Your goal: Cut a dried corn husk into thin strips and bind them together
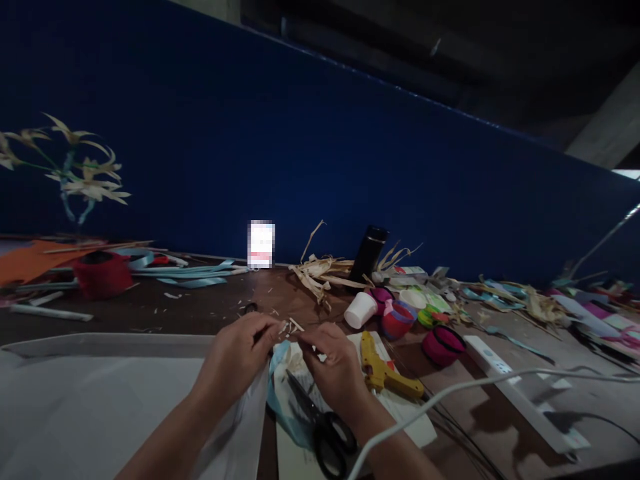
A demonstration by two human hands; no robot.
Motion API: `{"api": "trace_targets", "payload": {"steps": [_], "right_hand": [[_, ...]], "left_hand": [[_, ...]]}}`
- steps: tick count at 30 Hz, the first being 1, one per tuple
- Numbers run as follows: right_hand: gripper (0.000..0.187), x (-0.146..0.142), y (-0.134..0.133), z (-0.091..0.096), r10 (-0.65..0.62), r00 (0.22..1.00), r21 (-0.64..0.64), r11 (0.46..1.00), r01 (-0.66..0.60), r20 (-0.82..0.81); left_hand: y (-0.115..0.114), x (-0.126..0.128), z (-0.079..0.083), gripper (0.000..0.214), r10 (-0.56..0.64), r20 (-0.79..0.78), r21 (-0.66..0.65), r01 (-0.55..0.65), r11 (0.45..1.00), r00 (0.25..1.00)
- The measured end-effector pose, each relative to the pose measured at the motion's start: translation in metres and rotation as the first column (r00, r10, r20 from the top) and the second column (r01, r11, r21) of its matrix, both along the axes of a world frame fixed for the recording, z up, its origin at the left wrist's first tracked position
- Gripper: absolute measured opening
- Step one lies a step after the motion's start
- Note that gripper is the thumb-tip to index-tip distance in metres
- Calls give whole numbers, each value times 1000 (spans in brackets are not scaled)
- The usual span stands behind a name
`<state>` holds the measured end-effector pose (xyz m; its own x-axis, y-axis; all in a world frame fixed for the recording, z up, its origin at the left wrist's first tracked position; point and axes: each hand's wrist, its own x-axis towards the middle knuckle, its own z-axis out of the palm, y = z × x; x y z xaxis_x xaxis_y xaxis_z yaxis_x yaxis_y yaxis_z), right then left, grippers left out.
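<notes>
My left hand and my right hand meet over the middle of the table, thumbs and fingertips pinched. Between the fingertips are thin pale strips, too small and blurred to name more exactly. Below the hands lie a light-blue and white crumpled piece and black-handled scissors, blades pointing up and left toward the fingers. A yellow glue gun lies just right of my right hand on pale paper.
A white tray fills the left front. Behind stand a dark bottle, dried husks, a tipped white cup and ribbon rolls. A power strip and a white cable cross the right. Husk flowers stand left.
</notes>
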<state>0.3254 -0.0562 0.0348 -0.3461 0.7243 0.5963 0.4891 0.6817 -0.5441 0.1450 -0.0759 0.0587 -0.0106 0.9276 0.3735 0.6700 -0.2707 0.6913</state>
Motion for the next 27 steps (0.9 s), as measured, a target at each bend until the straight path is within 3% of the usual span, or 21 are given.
{"api": "trace_targets", "payload": {"steps": [6,11,16,27], "right_hand": [[27,3,2,-1,-60,998,90,994,57,36],[28,4,1,0,-64,997,89,994,62,29],[27,4,1,1,-66,998,76,995,64,20],[26,4,3,1,-58,998,59,997,58,-3]], "left_hand": [[-1,-1,6,34,-7,125,-203,33,979,992],[-1,-4,8,36,-108,165,-257,148,955,980],[-1,-2,7,25,-133,108,-211,153,965,985],[-5,5,1,18,-26,-41,3,26,1000,999]]}}
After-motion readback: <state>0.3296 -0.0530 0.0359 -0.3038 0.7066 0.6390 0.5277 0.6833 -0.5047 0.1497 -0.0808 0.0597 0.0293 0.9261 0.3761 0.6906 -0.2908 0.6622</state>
